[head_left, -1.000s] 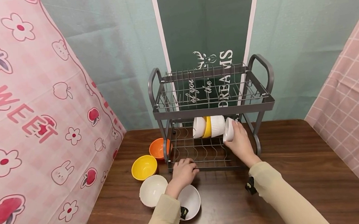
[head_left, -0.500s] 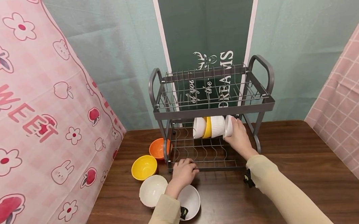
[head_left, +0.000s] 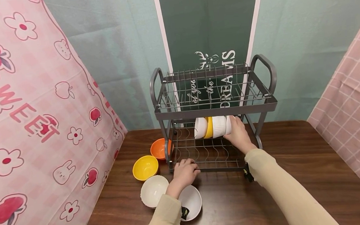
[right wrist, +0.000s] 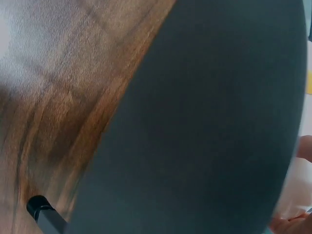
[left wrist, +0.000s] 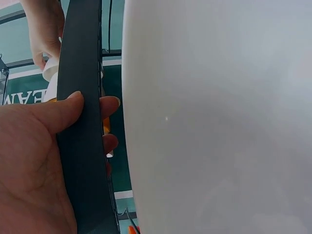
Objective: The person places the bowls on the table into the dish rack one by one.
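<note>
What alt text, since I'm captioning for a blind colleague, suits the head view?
Someone's right hand holds a white bowl at the right end of a row of sideways white and yellow bowls in a gray dish rack's lower tier; the left hand grips the tier's front edge. An orange bowl, a yellow bowl and two white bowls sit on a wooden table.

Left of the dark wood-grain worktop [head_left: 296, 181] hangs a pink fruit-and-flower cloth [head_left: 42, 80] lettered SWEET; behind, a pale green backdrop [head_left: 298, 35] with a dark, white-lettered panel [head_left: 207, 26]; on the right, a pink gridded cloth [head_left: 349, 113].
</note>
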{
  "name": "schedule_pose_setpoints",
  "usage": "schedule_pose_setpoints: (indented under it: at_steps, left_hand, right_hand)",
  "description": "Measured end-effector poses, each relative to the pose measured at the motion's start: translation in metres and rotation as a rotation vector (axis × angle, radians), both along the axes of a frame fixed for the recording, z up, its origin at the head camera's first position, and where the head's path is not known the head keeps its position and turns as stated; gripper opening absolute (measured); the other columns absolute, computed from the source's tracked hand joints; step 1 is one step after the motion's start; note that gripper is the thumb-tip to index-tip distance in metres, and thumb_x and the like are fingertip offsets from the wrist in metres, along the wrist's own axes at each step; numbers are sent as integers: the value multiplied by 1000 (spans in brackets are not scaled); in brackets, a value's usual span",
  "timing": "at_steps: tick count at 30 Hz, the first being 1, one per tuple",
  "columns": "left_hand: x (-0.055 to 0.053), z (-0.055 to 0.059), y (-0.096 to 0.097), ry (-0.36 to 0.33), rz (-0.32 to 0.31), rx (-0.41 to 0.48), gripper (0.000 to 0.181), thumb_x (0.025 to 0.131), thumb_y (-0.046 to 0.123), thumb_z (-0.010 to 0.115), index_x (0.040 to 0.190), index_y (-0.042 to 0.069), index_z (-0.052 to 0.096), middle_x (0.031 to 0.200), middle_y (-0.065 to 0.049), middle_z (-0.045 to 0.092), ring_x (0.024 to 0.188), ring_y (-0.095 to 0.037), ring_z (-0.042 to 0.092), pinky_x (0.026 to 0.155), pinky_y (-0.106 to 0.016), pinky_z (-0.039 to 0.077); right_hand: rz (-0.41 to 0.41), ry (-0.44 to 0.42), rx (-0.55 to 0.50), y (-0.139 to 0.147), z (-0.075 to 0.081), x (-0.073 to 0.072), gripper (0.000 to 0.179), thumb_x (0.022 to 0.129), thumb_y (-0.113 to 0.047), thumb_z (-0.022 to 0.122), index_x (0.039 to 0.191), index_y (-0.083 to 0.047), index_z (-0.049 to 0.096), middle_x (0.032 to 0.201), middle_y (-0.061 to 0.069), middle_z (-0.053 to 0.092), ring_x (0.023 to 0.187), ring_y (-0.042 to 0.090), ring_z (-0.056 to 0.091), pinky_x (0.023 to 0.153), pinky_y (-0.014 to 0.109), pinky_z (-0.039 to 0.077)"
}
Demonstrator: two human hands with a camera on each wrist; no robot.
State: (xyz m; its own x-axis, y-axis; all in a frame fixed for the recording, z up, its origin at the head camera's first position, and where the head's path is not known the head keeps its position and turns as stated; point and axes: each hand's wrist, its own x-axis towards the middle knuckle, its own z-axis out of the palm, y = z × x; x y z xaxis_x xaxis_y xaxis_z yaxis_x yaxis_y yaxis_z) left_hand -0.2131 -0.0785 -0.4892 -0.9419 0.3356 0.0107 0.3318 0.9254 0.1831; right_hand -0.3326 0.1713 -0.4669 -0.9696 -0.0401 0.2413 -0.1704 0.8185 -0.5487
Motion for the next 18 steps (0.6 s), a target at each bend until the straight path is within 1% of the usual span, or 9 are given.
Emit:
schedule_pose_setpoints:
  at_steps: [8,13,18]
  left_hand:
    - [0,0,-1,-1,2,7,22,91,39,53,98,25,69,119,3,57,112,-21,49,87,-40,37]
    - [0,0,0,-7,1,20,21,90,38,54,97,25,69,118,3,58,111,-21,49,87,-40,38]
    - [0,2,0,-8,-4,25,21,91,37,54,97,25,69,118,3,58,111,-21,49,87,-39,38]
  right_hand:
    - [44,0,-1,2,-3,-10,88,68,-8,78,138,2,27,133,28,35,119,43,38,99,57,36]
    - [71,-9,-20,3,-3,-14,84,67,-7,78,135,3,29,131,27,36,114,40,40,97,56,37]
    - [82,-19,-44,4,-2,-14,88,67,-7,79,137,3,27,133,27,34,117,40,38,99,56,36]
